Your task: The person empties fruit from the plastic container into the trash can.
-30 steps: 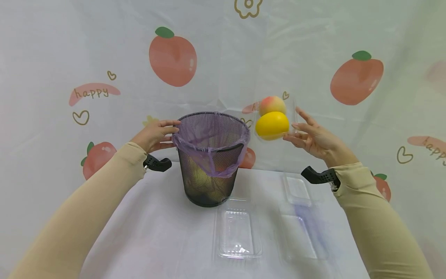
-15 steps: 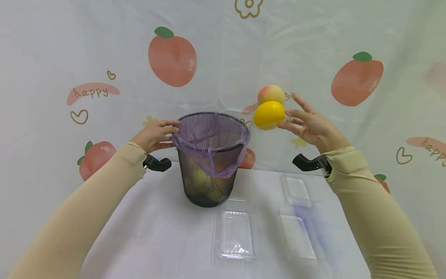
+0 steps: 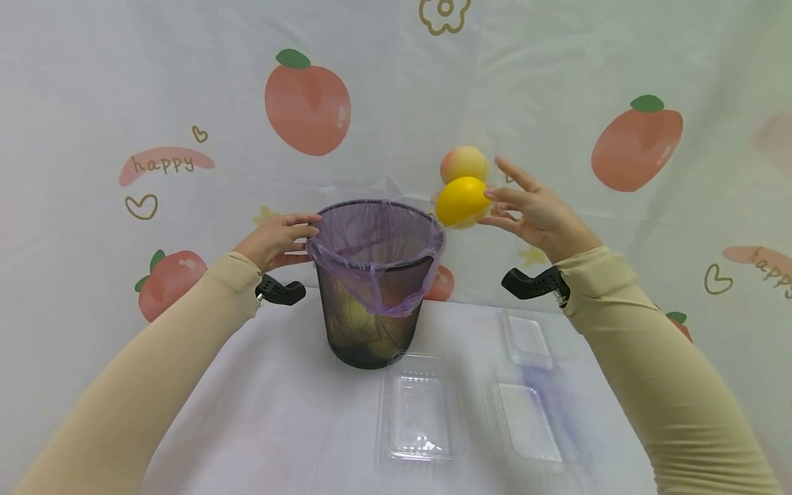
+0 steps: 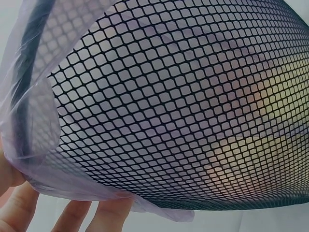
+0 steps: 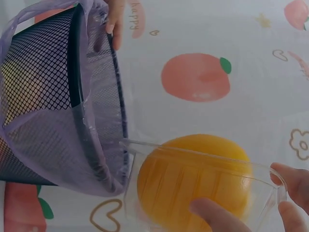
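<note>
My left hand point(image 3: 272, 240) rests its straight fingers on the left rim of a black mesh wastebasket point(image 3: 365, 337). A purple plastic liner point(image 3: 383, 289) is folded over the basket's rim. Through the mesh, yellowish round shapes point(image 4: 285, 96) show inside, blurred. My right hand point(image 3: 544, 216) holds a clear plastic box point(image 5: 263, 191) in the air at the basket's right rim, thumb on one side and fingers on another. Inside the box are a smooth yellow fruit point(image 3: 460, 201) and a peach point(image 3: 467, 163). The box's edge overlaps the rim in the right wrist view.
On the white table point(image 3: 266, 426) lie several clear plastic pieces: a box point(image 3: 421, 419) in front of the basket, a tray point(image 3: 529, 423) to its right and a smaller one point(image 3: 528, 337) behind. A fruit-print cloth point(image 3: 526, 55) hangs close behind the basket.
My right hand has lifted the clear box with the fruits and moved it left toward the wastebasket's rim, tilting it slightly. My left hand has stayed at the rim.
</note>
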A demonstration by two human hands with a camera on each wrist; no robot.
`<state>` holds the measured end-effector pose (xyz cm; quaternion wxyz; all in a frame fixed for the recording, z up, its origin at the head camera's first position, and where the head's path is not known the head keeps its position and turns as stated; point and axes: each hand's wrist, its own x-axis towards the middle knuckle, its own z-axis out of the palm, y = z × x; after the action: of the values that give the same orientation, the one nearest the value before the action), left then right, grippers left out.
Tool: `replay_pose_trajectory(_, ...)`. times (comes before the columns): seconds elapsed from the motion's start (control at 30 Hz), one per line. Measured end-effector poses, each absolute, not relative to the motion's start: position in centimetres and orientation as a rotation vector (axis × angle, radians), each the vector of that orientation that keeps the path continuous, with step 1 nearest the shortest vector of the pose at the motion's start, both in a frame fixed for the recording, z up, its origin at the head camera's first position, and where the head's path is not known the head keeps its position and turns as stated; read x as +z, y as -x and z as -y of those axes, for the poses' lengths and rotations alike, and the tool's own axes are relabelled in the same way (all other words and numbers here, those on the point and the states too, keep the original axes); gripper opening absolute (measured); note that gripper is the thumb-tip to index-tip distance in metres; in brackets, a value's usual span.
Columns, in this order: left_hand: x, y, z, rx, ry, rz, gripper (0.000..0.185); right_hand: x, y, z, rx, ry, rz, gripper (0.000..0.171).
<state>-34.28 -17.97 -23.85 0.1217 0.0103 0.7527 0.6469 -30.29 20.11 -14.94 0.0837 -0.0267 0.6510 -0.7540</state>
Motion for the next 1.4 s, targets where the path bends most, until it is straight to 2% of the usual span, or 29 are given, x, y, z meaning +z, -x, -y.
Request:
replay_pose_trajectory(0.8, -24.2, 34.2, 18.0, 1.887, -0.057, -2.203, 0.051, -15.0, 30.3, -15.8, -1.959, 0.223, -2.321, 0.071)
replay_pose_trajectory(1.4, -24.1, 34.3, 17.9, 1.881, -0.051, -2.195, 0.052, -13.8, 30.0, -16.4, -2.068, 0.228, -2.260, 0.070)
